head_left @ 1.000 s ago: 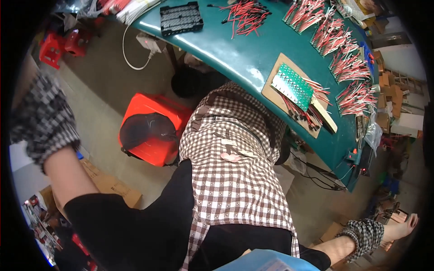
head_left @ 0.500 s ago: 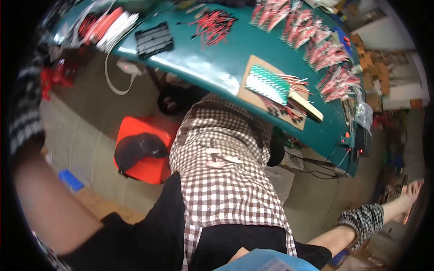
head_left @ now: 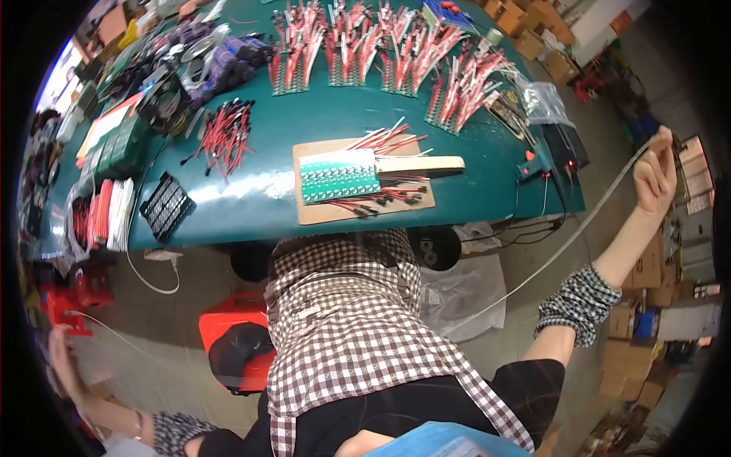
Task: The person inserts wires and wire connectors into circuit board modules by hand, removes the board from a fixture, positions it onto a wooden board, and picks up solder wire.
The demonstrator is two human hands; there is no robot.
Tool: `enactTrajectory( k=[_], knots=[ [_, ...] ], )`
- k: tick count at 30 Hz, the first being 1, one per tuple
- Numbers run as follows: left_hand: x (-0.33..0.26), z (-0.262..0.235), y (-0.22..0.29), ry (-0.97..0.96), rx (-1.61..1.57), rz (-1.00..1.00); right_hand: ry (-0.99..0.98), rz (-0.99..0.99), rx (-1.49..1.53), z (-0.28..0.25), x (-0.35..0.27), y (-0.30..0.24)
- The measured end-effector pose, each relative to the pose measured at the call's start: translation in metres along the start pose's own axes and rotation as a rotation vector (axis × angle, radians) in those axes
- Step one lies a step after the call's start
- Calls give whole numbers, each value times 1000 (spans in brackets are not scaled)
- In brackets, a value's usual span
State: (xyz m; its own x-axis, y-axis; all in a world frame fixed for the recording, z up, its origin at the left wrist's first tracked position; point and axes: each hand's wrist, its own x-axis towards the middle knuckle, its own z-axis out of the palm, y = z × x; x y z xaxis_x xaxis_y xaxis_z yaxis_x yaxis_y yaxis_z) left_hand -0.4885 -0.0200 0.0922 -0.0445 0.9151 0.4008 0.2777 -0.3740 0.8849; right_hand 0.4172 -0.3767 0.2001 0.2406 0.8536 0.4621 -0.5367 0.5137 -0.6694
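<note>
My right hand [head_left: 656, 177] is raised at the far right, fingers curled and pinched on a long pale strap [head_left: 565, 249]. The strap stretches down to the side of my brown-and-white checked apron [head_left: 350, 320]. At the lower left, my left hand [head_left: 67, 362] is held out low, blurred near the rim; its grip is unclear. A thin white cord [head_left: 114, 331] runs close by its fingertips. On the table, a green circuit board panel [head_left: 339, 179] rests on a brown board [head_left: 312, 216], with a wooden handle [head_left: 422, 164] and red, white and black wires about it.
Bundles of green boards with red and white wires [head_left: 350, 61] line the table's back. Loose red-black wires [head_left: 226, 137], a black slotted tray [head_left: 166, 206] and a glue gun [head_left: 533, 167] lie around. A red stool [head_left: 217, 324] bearing something black stands beside me.
The view has swung, showing more of the table. My right hand has risen and the strap now shows in it. The left forearm has dropped back, and its hand is now visible.
</note>
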Motion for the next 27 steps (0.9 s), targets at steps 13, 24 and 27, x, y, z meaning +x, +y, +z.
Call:
enactTrajectory(
  k=[13,24,27],
  knots=[
    [-73,413,137,-1322,-403,-190,-219,-160,-1481,145,25,291],
    [-73,438,121,-1359,-251,62,-281,195,-1192,83,12,294],
    [-64,431,96,-1373,-260,-190,439,436,-1034,38,13,259]
  ],
)
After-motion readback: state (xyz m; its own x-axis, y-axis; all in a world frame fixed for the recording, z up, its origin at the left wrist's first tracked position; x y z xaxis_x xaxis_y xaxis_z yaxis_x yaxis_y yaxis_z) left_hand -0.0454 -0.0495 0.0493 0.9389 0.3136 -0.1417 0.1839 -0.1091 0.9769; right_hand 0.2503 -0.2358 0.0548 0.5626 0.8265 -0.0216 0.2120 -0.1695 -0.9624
